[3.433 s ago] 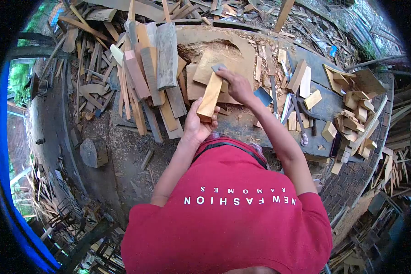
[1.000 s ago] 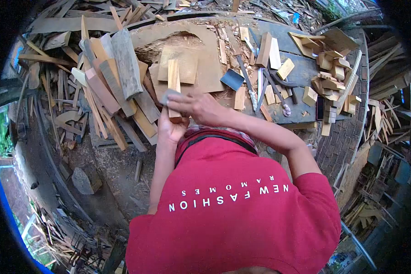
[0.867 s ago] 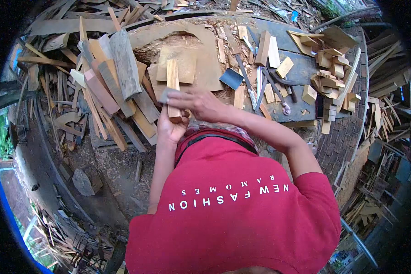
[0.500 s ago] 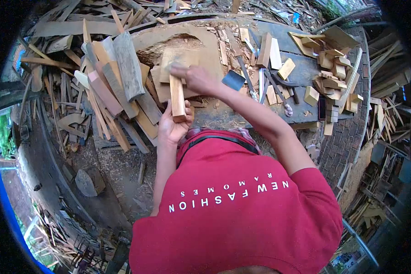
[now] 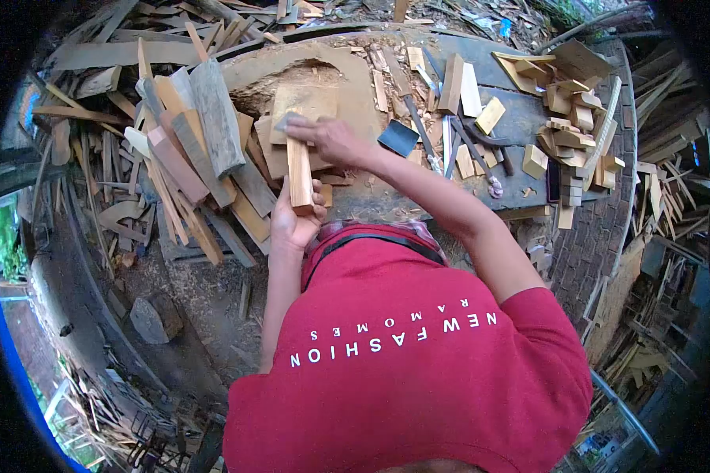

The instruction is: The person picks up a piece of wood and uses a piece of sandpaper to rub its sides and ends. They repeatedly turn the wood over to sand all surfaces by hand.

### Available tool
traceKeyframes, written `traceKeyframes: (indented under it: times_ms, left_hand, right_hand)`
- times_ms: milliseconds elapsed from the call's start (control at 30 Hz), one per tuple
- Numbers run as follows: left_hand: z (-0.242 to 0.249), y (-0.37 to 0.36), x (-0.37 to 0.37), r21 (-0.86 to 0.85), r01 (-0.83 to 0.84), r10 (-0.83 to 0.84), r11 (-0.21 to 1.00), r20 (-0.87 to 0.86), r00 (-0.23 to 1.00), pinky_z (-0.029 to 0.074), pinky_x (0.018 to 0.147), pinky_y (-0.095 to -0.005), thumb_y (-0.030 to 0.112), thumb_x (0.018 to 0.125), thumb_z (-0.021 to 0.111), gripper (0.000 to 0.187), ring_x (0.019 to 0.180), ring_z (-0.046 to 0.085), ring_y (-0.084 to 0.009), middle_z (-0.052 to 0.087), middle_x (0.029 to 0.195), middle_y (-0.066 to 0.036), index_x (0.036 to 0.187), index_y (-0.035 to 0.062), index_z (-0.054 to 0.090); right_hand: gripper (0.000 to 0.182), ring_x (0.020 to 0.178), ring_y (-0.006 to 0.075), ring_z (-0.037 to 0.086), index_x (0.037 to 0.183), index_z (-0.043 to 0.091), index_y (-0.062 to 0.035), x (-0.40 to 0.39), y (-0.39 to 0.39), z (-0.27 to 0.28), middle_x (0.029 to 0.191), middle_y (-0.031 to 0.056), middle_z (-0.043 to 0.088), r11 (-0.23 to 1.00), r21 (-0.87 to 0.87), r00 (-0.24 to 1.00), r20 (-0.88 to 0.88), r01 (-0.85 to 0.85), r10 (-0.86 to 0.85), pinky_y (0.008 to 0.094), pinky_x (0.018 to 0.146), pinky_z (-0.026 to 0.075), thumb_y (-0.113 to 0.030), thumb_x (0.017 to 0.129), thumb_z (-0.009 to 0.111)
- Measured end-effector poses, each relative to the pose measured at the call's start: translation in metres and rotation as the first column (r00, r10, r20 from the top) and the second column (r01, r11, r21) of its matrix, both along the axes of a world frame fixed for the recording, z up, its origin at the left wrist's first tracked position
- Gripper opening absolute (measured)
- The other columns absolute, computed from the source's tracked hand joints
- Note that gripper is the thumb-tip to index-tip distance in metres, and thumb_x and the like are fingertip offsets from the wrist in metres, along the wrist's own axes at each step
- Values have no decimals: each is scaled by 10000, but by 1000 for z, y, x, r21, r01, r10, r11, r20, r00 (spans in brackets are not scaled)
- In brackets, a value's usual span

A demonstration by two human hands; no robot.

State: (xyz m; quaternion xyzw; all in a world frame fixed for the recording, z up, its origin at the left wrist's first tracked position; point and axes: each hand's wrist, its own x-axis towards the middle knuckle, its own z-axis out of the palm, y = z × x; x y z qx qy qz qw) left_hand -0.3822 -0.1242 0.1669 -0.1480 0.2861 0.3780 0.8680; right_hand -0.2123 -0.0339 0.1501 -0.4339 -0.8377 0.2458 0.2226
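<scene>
A pale wooden block (image 5: 300,175) stands at a slant over the bench, its near end gripped in my left hand (image 5: 296,221), fingers wrapped round it. At the block's far end, my right hand (image 5: 331,140) presses a small grey piece of sandpaper (image 5: 285,121) against the wood; its fingers partly hide the sheet. Under and beyond them lies a square light wooden board (image 5: 319,101) on a larger hollowed slab (image 5: 363,87). To the right of my right hand is a dark blue-grey sheet (image 5: 399,138).
Leaning planks (image 5: 217,118) crowd the left side of the bench. On the right are a dark curved tool (image 5: 489,140), wood offcuts (image 5: 491,116), a stack of cut blocks (image 5: 572,138) and a phone-like dark object (image 5: 553,181). A stump (image 5: 156,318) sits on the ground.
My right hand has shifted slightly along the block, and the grey sheet at its fingertips shows more sharply. The block, still in my left hand, has turned and moved a little left.
</scene>
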Motion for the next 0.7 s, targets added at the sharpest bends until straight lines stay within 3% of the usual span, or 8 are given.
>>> traceKeyframes:
  times_ms: [100, 167, 233, 267, 333, 500, 567, 700]
  left_hand:
    - [-1, 2, 0, 8, -15, 14, 1000, 39, 999, 475, 576, -290, 384, 933, 428, 402, 745, 520, -178, 536, 961, -92, 1136, 40, 466]
    - [-1, 3, 0, 5, -14, 14, 1000, 51, 999, 477, 579, -292, 386, 934, 426, 403, 740, 517, -177, 538, 952, -91, 1134, 38, 465]
    - [0, 2, 0, 76, -9, 5, 997, 51, 999, 486, 586, -295, 382, 937, 410, 389, 772, 547, -180, 559, 967, -83, 1128, 50, 474]
    - [-2, 0, 1, 72, -8, 5, 997, 54, 999, 486, 586, -295, 382, 937, 410, 389, 772, 547, -180, 559, 967, -83, 1128, 50, 474]
    - [-8, -1, 3, -46, -20, 5, 999, -294, 956, 490, 587, -289, 377, 940, 390, 363, 819, 580, -183, 576, 1002, -76, 1126, 82, 491]
    - [-12, -3, -1, 52, 23, -14, 998, -172, 985, 483, 572, -280, 388, 943, 383, 364, 805, 586, -184, 574, 1010, -81, 1131, 96, 492]
    - [1, 1, 1, 12, 19, -18, 1000, -53, 998, 476, 512, -258, 426, 940, 397, 383, 665, 560, -164, 581, 906, -57, 1108, 99, 503]
    - [4, 3, 3, -25, 13, -15, 1000, -95, 995, 459, 506, -250, 438, 937, 405, 404, 651, 544, -161, 575, 905, -69, 1110, 84, 499]
  right_hand:
    - [581, 769, 322, 592, 1259, 511, -227, -3, 12, -10, 1298, 50, 502, 997, 18, 996, 48, 75, -76, 396, 721, 514, -101, 699, 602]
    - [632, 774, 333, 589, 1275, 495, -247, -5, 4, -10, 1256, 64, 534, 997, -20, 995, -57, 75, -76, 398, 728, 512, -127, 670, 634]
    - [645, 912, 306, 597, 1264, 518, -239, -8, -31, 41, 1319, 58, 485, 978, -207, 995, 93, -2, 22, 396, 773, 503, -57, 656, 632]
    - [642, 901, 290, 597, 1247, 536, -221, -6, -49, 35, 1301, 62, 502, 989, -131, 996, -62, -66, 58, 394, 757, 503, -53, 637, 642]
    - [629, 929, 262, 592, 1243, 541, -210, 3, -76, 59, 1303, 53, 503, 990, -51, 988, -92, -131, 126, 378, 762, 504, -82, 638, 653]
    - [594, 957, 257, 591, 1252, 534, -228, 11, -64, 39, 1330, 30, 481, 977, -111, 983, -64, -181, 174, 367, 766, 506, -94, 679, 622]
    - [599, 821, 287, 603, 1242, 539, -264, 5, -36, 9, 1327, 2, 483, 999, 18, 993, -108, -48, 49, 388, 732, 520, -35, 690, 565]
    - [554, 822, 313, 626, 1225, 549, -254, 1, 19, -6, 1306, -7, 496, 997, -14, 997, -19, 72, -72, 406, 697, 514, -15, 727, 504]
